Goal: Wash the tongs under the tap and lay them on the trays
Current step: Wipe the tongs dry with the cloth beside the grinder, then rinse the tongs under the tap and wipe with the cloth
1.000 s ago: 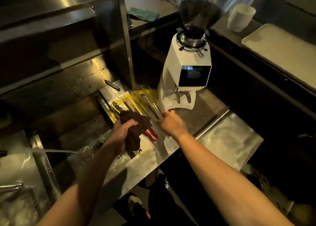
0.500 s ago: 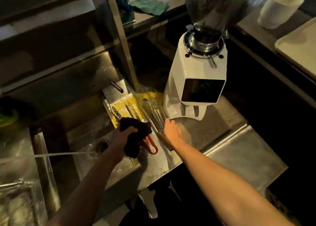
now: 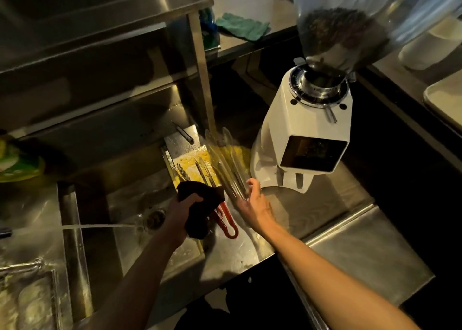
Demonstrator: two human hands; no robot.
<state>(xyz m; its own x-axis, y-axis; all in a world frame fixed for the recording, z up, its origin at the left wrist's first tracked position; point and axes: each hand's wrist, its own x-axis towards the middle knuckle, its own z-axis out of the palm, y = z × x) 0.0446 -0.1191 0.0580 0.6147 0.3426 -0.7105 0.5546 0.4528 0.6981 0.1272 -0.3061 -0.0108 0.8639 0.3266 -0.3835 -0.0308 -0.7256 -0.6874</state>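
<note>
Left of the grinder [image 3: 307, 134], tongs [image 3: 231, 179] lie on trays [image 3: 188, 159], red pair [image 3: 228, 226] seemingly pending; right hand [image 3: 252, 202] slack, left hand [image 3: 185, 206] gripping cloth [image 3: 200, 202].

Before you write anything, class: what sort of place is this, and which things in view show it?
Probably a café's wash-up corner: a white coffee grinder with beans in its hopper, a steel sink with water running, and steel shelving above.

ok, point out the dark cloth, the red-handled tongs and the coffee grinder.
dark cloth [image 3: 200, 219], head view, lower fold
red-handled tongs [image 3: 231, 219], head view, red handle
coffee grinder [image 3: 307, 119], head view, white body
</note>
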